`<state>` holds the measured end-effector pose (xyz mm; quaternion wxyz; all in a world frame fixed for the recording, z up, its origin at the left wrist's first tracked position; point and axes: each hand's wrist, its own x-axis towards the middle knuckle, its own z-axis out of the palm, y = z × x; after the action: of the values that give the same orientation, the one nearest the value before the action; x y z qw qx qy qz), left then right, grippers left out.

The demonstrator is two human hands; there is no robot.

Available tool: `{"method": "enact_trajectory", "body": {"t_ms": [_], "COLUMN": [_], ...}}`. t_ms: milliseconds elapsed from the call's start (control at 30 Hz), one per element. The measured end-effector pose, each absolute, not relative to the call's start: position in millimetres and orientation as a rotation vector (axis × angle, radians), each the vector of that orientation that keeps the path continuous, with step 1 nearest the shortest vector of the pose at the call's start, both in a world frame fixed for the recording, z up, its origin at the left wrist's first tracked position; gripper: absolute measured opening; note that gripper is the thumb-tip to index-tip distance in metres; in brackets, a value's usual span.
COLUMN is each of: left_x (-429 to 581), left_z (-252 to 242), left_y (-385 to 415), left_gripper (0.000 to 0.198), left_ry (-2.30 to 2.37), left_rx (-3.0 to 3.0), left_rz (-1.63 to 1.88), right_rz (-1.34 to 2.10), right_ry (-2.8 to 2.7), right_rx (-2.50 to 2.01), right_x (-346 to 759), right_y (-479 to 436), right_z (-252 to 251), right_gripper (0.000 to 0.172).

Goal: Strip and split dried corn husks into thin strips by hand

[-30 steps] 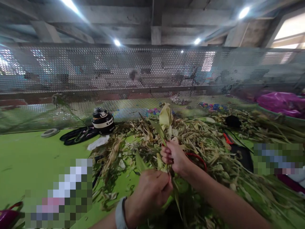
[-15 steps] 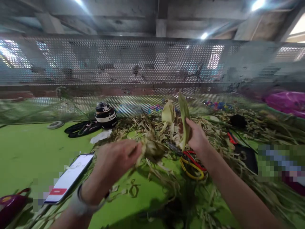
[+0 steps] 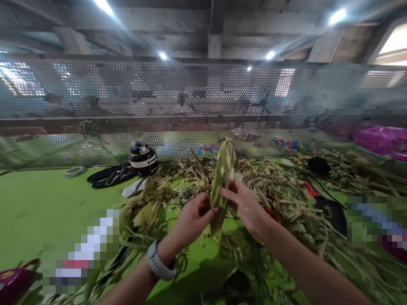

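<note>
In the head view, my left hand [image 3: 193, 217] pinches the lower part of a long, pale green corn husk [image 3: 219, 180]. My right hand [image 3: 247, 207] grips the same husk from the other side, its fingers and thumb closed on the edge. The husk stands upright in front of me. Another pale husk form [image 3: 227, 150] rises just behind its top, and I cannot tell whether the two touch. Beneath my right wrist, red and yellow handles [image 3: 272, 214] peek out, mostly hidden. Loose dried husks [image 3: 267, 186] lie all around both hands.
A black and white jar-like container [image 3: 143, 157] stands at the back left beside a black strap [image 3: 108, 174]. A perforated metal screen [image 3: 197, 101] runs along the table's back. Pink plastic [image 3: 381, 140] sits far right. The green tabletop [image 3: 47, 195] shows at left.
My left hand has moved from a bundle of husks to the husk in my right hand. That husk has come lower and nearer the middle. Pale husks now lie at the left.
</note>
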<state>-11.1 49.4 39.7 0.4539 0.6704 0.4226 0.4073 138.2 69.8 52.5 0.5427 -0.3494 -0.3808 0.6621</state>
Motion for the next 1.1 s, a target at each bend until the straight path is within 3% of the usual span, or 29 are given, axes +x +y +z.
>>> {"method": "enact_trajectory", "body": {"t_ms": [200, 633, 1100], "left_x": [-19.0, -18.6, -13.5], "left_z": [34.8, 8.7, 7.5], "left_y": [55.2, 59.5, 59.6], "left_gripper": [0.028, 0.026, 0.038], "left_ry": [0.873, 0.791, 0.686], "left_rx": [1.275, 0.777, 0.769], "left_rz": [0.955, 0.619, 1.12], "right_rz": [1.865, 1.969, 2.179], "right_ry": [-1.284, -1.378, -1.43], "right_rx": [-0.907, -0.903, -0.884], "right_x": [147.1, 159.9, 166.7], "right_y": [71.4, 63.8, 60.7], "right_z": [51.9, 13.0, 19.3], "right_gripper": [0.033, 0.048, 0.046]}}
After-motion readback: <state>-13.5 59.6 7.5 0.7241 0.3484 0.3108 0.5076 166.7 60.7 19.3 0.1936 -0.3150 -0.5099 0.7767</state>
